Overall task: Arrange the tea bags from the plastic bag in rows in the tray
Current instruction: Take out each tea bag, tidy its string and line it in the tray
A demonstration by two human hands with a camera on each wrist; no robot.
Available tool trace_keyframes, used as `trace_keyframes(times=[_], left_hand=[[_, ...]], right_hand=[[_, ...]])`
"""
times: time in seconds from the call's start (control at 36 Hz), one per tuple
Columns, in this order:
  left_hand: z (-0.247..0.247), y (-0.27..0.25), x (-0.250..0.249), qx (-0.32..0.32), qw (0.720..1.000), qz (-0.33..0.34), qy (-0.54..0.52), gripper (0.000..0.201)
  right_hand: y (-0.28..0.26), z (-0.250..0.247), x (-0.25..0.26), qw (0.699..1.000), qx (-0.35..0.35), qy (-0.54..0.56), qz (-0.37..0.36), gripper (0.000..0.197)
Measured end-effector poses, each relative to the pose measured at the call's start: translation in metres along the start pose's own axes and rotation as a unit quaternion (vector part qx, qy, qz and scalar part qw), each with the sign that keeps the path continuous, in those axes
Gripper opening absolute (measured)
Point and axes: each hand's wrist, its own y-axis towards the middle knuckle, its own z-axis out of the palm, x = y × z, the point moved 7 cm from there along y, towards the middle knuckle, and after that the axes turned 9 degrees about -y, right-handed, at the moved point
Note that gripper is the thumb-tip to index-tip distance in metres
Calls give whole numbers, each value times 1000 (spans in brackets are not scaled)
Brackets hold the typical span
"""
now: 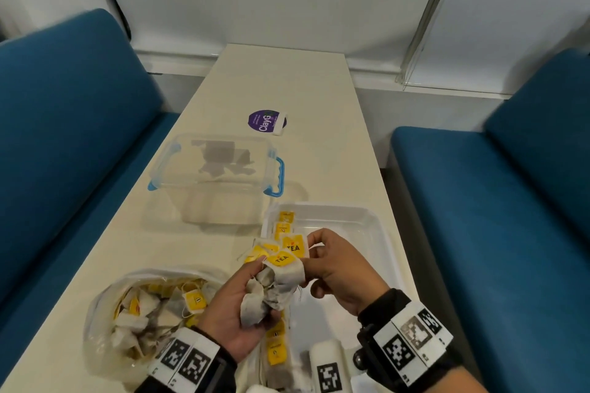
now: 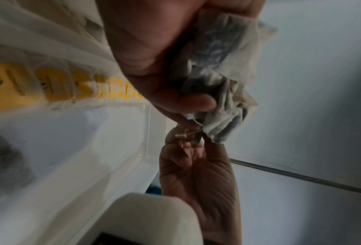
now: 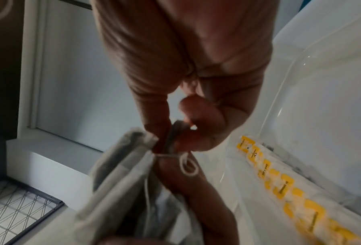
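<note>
The tea bags [image 1: 277, 284] are thin, soft paper, a bit crinkly, with smooth yellow paper tags and white cotton string [image 3: 187, 164]. The plastic bag [image 1: 105, 322] is see-through, thin and wrinkly. The tray [image 1: 380, 230] is white plastic, smooth and a little shiny. The box [image 1: 178, 169] is clear, hard plastic with blue plastic clips. The desk [image 1: 287, 80] is cream, smooth and matt. The seats [image 1: 479, 201] are blue cloth, soft and matt.

Two hands [image 1: 230, 306], one tray [image 1: 376, 226], one plastic bag [image 1: 105, 306], one clear container [image 1: 217, 166].
</note>
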Motion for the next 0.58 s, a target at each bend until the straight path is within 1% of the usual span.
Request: trace_keyframes(times=[0.08,0.19,0.28,0.33,0.39,0.44,0.53,0.58], left_hand=[[1,-1,3,-9,1000,-13,-15,25],[2,-1,5,1,999,-32,-27,31],[2,-1,6,11,998,-40,-42,32],[1,-2,6,11,997,-44,-55,33],[-3,-2,6,4,996,-50,-73,35],[-8,-1,5,-5,995,-52,-88,34],[-13,-1,4,-14,994,-50,-95,32],[-16,-2,4,-17,995,-47,-86,28]], right_hand=[[-2,-3,-2,1000,-6,-3,2,33],[-5,-7,-3,1000,-5,2,4,35],[-8,-7,-3,1000,4,10,10,35],[-7,-10,-1,1000,-6,18,11,35],[-2,-17,1,999,-38,30,7,36],[8,-30,3,995,-91,31,-1,35],[30,-51,1,983,-185,1,-12,35],[46,-60,-4,973,-229,-16,-15,35]])
